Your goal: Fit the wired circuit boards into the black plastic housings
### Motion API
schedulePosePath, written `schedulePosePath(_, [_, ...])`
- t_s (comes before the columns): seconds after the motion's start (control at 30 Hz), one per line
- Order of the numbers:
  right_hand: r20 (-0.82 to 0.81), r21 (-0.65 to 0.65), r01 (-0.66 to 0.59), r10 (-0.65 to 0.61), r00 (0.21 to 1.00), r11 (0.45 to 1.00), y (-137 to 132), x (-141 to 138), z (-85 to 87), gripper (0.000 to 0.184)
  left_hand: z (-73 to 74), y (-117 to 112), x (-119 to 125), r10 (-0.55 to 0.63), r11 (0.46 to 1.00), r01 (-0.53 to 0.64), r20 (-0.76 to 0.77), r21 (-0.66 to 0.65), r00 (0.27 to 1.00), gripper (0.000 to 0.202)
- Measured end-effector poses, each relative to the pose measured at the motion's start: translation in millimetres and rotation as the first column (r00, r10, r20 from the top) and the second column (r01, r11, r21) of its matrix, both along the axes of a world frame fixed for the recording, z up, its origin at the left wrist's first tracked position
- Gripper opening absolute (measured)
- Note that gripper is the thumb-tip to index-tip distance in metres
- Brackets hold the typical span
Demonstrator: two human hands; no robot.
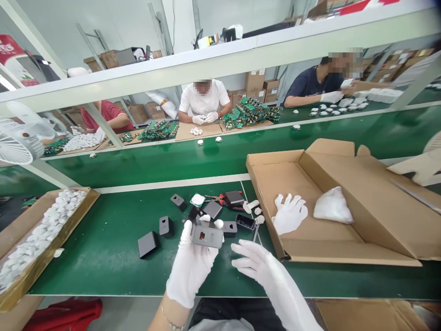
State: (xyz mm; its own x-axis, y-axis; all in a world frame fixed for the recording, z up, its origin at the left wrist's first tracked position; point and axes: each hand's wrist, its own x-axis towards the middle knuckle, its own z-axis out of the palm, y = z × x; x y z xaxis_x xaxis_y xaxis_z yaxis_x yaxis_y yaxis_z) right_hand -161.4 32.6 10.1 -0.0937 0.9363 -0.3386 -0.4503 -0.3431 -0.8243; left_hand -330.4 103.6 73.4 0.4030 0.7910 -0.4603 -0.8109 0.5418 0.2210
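My left hand (192, 262), in a white glove, grips a flat grey plastic housing (207, 236) with a small red-lit window, held above the green bench. Just to its right my right hand (257, 265), also gloved, hovers with fingers apart and nothing in it. Beyond them lie several dark grey housings and caps (166, 226), small white parts (198, 199) and a red-handled tool (223, 200). A larger black block (148, 244) rests to the left.
An open cardboard box (344, 239) at right holds a spare white glove (289, 213) and a white bag (332, 205). A tray of white parts (37, 239) sits at left. Across the green belt (206, 161), three people handle circuit boards (248, 112).
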Motion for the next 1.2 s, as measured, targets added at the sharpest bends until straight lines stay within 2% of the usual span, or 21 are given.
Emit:
schedulePosePath(0.1, [0.022, 0.02, -0.033, 0.033, 0.999, 0.999, -3, -1, 0.4, 0.077, -2.5, -1, -1, -0.05, 0.999, 0.05, -0.03, -0.01, 0.998, 0.033])
schedulePosePath(0.13, [0.047, 0.032, -0.018, 0.016, 0.999, 0.999, -4, -1, 1.2, 0.076, -4.2, -2, -1, -0.069, 0.997, 0.073, -0.086, 0.037, 0.994, 0.035])
schedulePosePath(0.2, [0.145, 0.083, 0.044, -0.055, 0.988, 0.996, -8, -1, 3.6, 0.069, -8.8, -5, -3, -0.065, 0.954, 0.151, -0.314, 0.258, 0.947, 0.043])
schedulePosePath(0.23, [0.207, 0.127, 0.065, -0.09, 0.974, 0.99, -9, -1, 5.3, 0.064, -11.3, -7, -4, -0.005, 0.893, 0.22, -0.48, 0.393, 0.877, 0.05])
schedulePosePath(0.27, [0.271, 0.175, 0.061, -0.108, 0.956, 0.983, -10, -1, 7.2, 0.06, -13.7, -9, -5, 0.094, 0.803, 0.324, -0.644, 0.5, 0.759, 0.059])
schedulePosePath(0.3, [0.336, 0.222, 0.028, -0.103, 0.936, 0.975, -10, -2, 9.1, 0.057, -15.8, -12, -6, 0.22, 0.7, 0.452, -0.769, 0.553, 0.6, 0.068])
schedulePosePath(0.37, [0.463, 0.283, -0.106, -0.039, 0.885, 0.953, -7, -3, 12.8, 0.057, -18.9, -16, -8, 0.471, 0.506, 0.686, -0.833, 0.523, 0.289, 0.084])
schedulePosePath(0.4, [0.522, 0.288, -0.169, -0.007, 0.853, 0.942, -5, -5, 14.4, 0.057, -19.8, -18, -9, 0.561, 0.428, 0.769, -0.807, 0.475, 0.186, 0.088])
schedulePosePath(0.43, [0.572, 0.279, -0.214, 0.017, 0.82, 0.936, -2, -7, 15.9, 0.056, -20.6, -19, -9, 0.626, 0.354, 0.831, -0.769, 0.429, 0.13, 0.09])
schedulePosePath(0.5, [0.637, 0.256, -0.258, 0.038, 0.77, 0.932, 2, -10, 18.3, 0.051, -21.6, -20, -10, 0.711, 0.239, 0.905, -0.698, 0.351, 0.083, 0.095])
schedulePosePath(0.6, [0.631, 0.313, -0.284, 0.026, 0.776, 0.906, 3, -16, 20.6, 0.036, -23.7, -21, -10, 0.76, 0.152, 0.957, -0.648, 0.249, 0.047, 0.099])
schedulePosePath(0.67, [0.538, 0.387, -0.227, -0.019, 0.842, 0.893, 1, -20, 21.8, 0.025, -26.4, -24, -7, 0.761, 0.149, 0.948, -0.645, 0.281, 0.072, 0.097])
schedulePosePath(0.7, [0.478, 0.403, -0.17, -0.049, 0.877, 0.899, -1, -22, 22.2, 0.024, -28.2, -26, -5, 0.732, 0.172, 0.931, -0.674, 0.322, 0.098, 0.097])
schedulePosePath(0.77, [0.363, 0.369, -0.051, -0.094, 0.927, 0.928, -3, -27, 21.3, 0.029, -31.9, -30, 1, 0.599, 0.259, 0.887, -0.784, 0.382, 0.163, 0.096])
schedulePosePath(0.83, [0.297, 0.303, 0.029, -0.124, 0.947, 0.952, -7, -30, 16.1, 0.034, -34.9, -35, 8, 0.432, 0.341, 0.857, -0.874, 0.386, 0.221, 0.095])
schedulePosePath(0.87, [0.271, 0.275, 0.082, -0.16, 0.949, 0.958, -10, -31, 11.7, 0.034, -35.9, -36, 11, 0.379, 0.361, 0.85, -0.893, 0.384, 0.243, 0.093])
schedulePosePath(0.97, [0.258, 0.224, 0.248, -0.303, 0.918, 0.943, -21, -25, -3.4, 0.032, -39.3, -40, 12, 0.354, 0.361, 0.836, -0.891, 0.412, 0.286, 0.081])
schedulePosePath(1.03, [0.236, 0.218, 0.408, -0.453, 0.859, 0.887, -31, -13, -6.5, 0.038, -44.9, -43, 5, 0.362, 0.362, 0.831, -0.885, 0.422, 0.292, 0.072])
schedulePosePath(1.1, [0.195, 0.244, 0.571, -0.617, 0.763, 0.784, -37, 3, 0.8, 0.047, -53.9, -47, -5, 0.324, 0.37, 0.834, -0.898, 0.41, 0.298, 0.064])
schedulePosePath(1.17, [0.144, 0.25, 0.682, -0.722, 0.676, 0.688, -37, 15, 15.3, 0.056, -64.0, -52, -14, 0.187, 0.397, 0.821, -0.912, 0.409, 0.364, 0.058])
schedulePosePath(1.2, [0.125, 0.218, 0.691, -0.722, 0.681, 0.69, -34, 16, 22.6, 0.057, -68.3, -55, -16, 0.072, 0.423, 0.798, -0.894, 0.429, 0.442, 0.059])
